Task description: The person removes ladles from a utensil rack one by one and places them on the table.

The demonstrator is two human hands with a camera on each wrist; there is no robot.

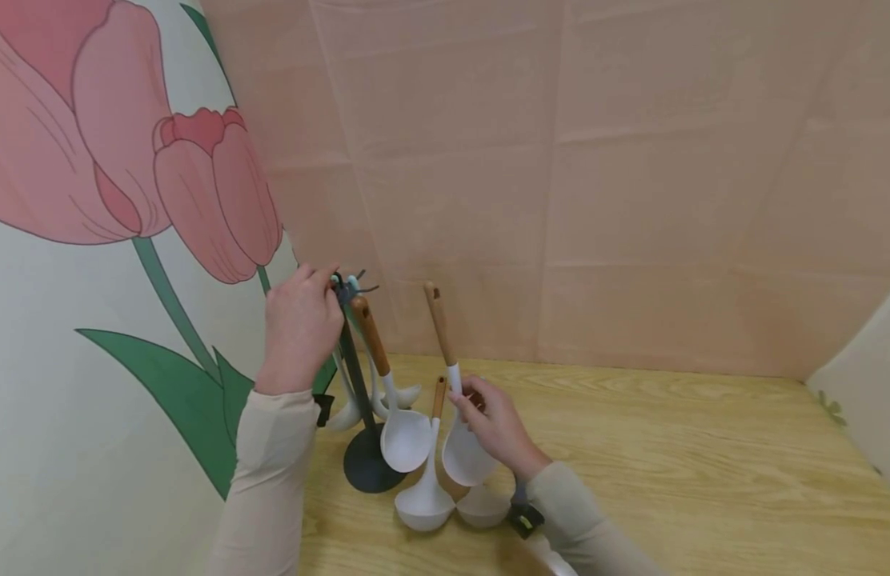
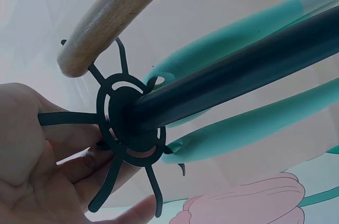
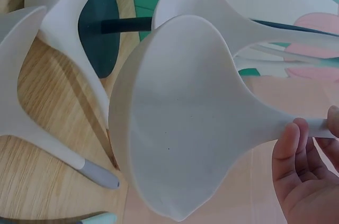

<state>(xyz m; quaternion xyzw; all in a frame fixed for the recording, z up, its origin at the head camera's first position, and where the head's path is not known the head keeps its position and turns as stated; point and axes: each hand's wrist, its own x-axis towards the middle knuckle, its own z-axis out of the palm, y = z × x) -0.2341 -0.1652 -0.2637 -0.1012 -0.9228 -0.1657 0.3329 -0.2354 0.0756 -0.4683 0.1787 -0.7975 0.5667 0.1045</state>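
My left hand (image 1: 301, 324) grips the top of a dark utensil stand (image 1: 373, 472); in the left wrist view its fingers are behind the hook ring (image 2: 100, 102). My right hand (image 1: 491, 416) pinches the neck of a white ladle (image 3: 175, 118) with a wooden handle (image 1: 438, 320) pointing up. This ladle is held in the air just right of the stand, its bowl tilted. Another wooden-handled ladle (image 1: 405, 440) hangs on the stand's near side. Teal-handled utensils (image 2: 233, 139) hang from hooks on the other side; several hooks carry nothing.
On the wood-grain table (image 1: 668, 448), a white ladle (image 1: 425, 508) with a wooden handle and a second ladle (image 1: 483, 510) lie in front of the stand. A teal handle end (image 3: 99, 218) shows low in the right wrist view. A tulip-printed wall (image 1: 178, 360) rises close at left.
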